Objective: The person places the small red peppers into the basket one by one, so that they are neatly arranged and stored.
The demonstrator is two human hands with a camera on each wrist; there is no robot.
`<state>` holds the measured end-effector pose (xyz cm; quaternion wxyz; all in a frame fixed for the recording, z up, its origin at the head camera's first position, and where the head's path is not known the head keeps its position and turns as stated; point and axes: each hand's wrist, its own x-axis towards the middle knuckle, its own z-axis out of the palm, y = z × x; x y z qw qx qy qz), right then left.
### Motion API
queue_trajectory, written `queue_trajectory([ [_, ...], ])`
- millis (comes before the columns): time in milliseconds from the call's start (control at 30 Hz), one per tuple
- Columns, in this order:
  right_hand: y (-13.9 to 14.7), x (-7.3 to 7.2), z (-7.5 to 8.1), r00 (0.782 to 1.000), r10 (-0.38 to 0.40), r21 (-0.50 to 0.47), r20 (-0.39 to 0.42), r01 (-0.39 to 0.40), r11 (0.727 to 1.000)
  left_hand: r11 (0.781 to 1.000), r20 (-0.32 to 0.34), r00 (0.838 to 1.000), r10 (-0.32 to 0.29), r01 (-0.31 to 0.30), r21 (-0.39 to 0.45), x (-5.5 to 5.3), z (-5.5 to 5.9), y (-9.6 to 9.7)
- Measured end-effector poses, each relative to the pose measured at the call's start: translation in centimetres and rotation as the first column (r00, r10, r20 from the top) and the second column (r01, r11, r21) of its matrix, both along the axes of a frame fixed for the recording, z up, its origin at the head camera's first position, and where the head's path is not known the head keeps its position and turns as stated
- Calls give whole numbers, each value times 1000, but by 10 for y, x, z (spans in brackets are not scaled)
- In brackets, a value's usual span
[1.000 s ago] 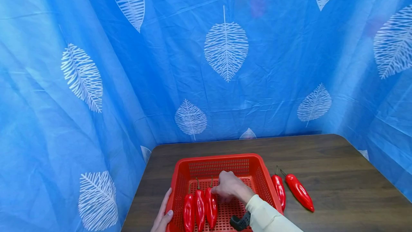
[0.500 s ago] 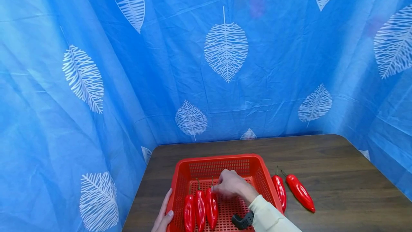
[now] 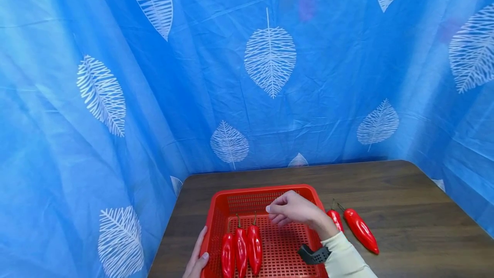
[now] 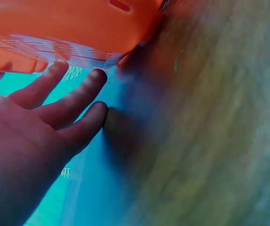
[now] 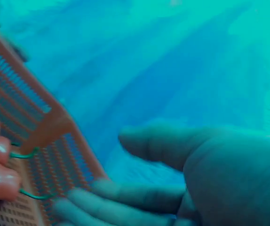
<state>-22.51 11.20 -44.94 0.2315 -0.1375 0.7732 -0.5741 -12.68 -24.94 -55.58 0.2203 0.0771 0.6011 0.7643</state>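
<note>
Three shiny red chili peppers, the left one (image 3: 227, 254), the middle one (image 3: 241, 252) and the right one (image 3: 254, 250), lie side by side in a red plastic basket (image 3: 262, 189), green stems pointing away. My left hand (image 3: 197, 257) is against the basket's left outer wall; its fingers (image 4: 85, 94) are extended in the left wrist view. Over the basket's right part hovers my right hand (image 3: 296, 210), holding nothing, its thumb and fingers apart in the right wrist view. The peppers' stem ends also show there, beside the slotted basket wall (image 5: 55, 127).
To the right of the basket, one red pepper (image 3: 360, 231) lies on the dark wooden table (image 3: 409, 209). Another pepper (image 3: 335, 219) beside the basket is partly covered by my right arm. A blue curtain (image 3: 332, 76) with white leaf prints hangs behind.
My right hand has come away from the right-hand pepper in the basket, moving up and to the right, and its fingers have loosened. The left hand and the peppers have stayed put.
</note>
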Motion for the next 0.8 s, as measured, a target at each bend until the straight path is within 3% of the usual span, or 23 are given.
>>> queue_trajectory([
  [200, 33, -1, 6, 997, 54, -158, 47, -46, 986, 1000, -2, 1000, -3, 3, -7, 0, -1, 0],
  [467, 68, 0, 12, 995, 92, -271, 35, -79, 959, 1000, -30, 999, -16, 16, 17, 0, -3, -1],
  [800, 118, 5, 12, 997, 68, -352, 29, -53, 934, 1000, -48, 999, 5, -6, -8, -1, -4, -1],
])
